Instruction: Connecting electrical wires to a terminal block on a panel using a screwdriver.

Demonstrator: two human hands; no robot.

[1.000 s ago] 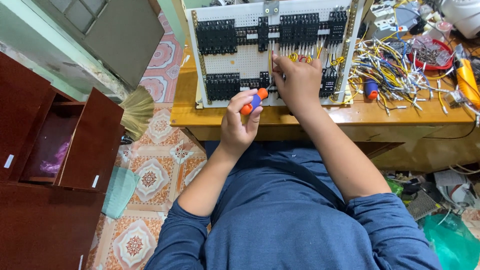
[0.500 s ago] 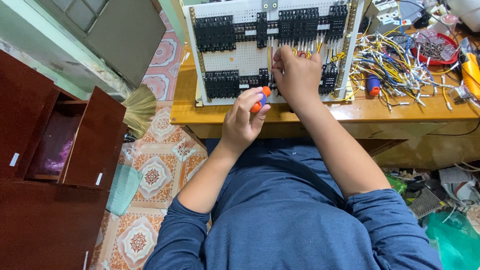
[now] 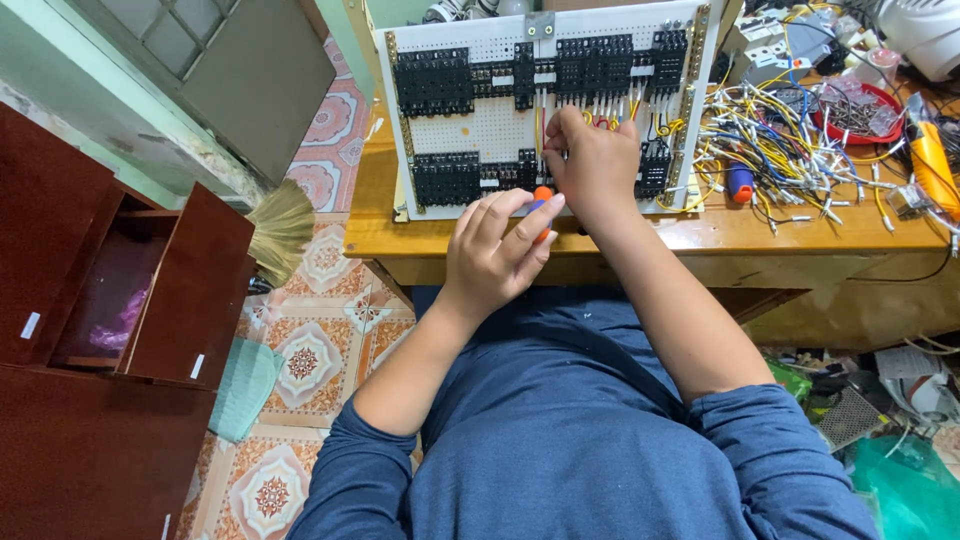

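Note:
A white perforated panel [image 3: 490, 128] with rows of black terminal blocks stands propped on the wooden bench [image 3: 780, 232]. My left hand [image 3: 497, 250] is closed round an orange and blue screwdriver [image 3: 541, 196], just below the panel's lower edge. My right hand [image 3: 592, 165] rests against the middle of the panel, fingers pinched on thin yellow and red wires [image 3: 590, 117] that hang from the upper terminal row. The screwdriver's tip is hidden behind my hands.
A tangle of loose coloured wires [image 3: 790, 140] lies right of the panel, with a red dish [image 3: 858, 110] of small parts and an orange tool [image 3: 932, 160]. A brown cabinet [image 3: 110, 300] stands open at the left, a broom [image 3: 280, 228] beside it. Clutter sits under the bench.
My right hand has moved up the panel to the wires under the upper terminals. My left hand with the screwdriver has stayed below the panel. The view has shifted slightly.

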